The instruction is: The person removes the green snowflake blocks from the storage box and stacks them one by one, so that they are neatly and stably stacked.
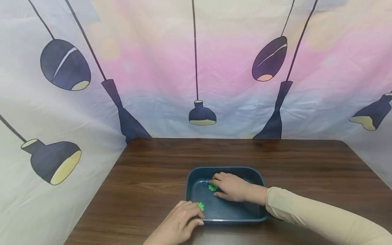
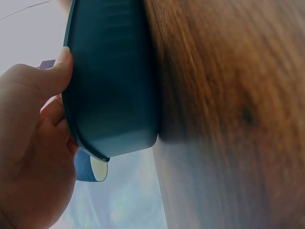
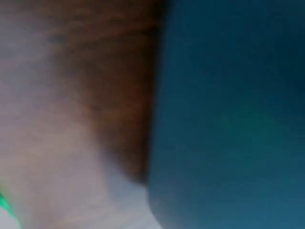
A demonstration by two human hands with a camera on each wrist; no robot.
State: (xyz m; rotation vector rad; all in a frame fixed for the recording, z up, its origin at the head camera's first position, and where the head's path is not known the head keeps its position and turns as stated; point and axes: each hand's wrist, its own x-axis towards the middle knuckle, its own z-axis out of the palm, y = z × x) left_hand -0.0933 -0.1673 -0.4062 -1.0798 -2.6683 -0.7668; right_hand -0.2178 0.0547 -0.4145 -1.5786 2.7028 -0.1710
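A dark teal tray (image 1: 226, 209) with raised walls sits on the table. My left hand (image 1: 180, 219) grips its near left corner, the thumb outside and the fingers over the rim; the left wrist view shows the thumb against the tray's edge (image 2: 109, 86). Just beyond those fingers, inside the tray, is a small green notched disc (image 1: 200, 206). My right hand (image 1: 232, 188) reaches in over the right wall. Its spread fingers and thumb are around a second green notched disc (image 1: 212, 187), which the hand partly covers. The right wrist view is blurred, mostly teal tray wall (image 3: 228, 119).
The tray stands on a dark brown wooden table (image 1: 147, 190), toward its near side. Behind and beside the table hangs a pastel cloth (image 1: 165, 68) printed with dark lamps. A beige sleeve (image 1: 321, 211) covers the right forearm.
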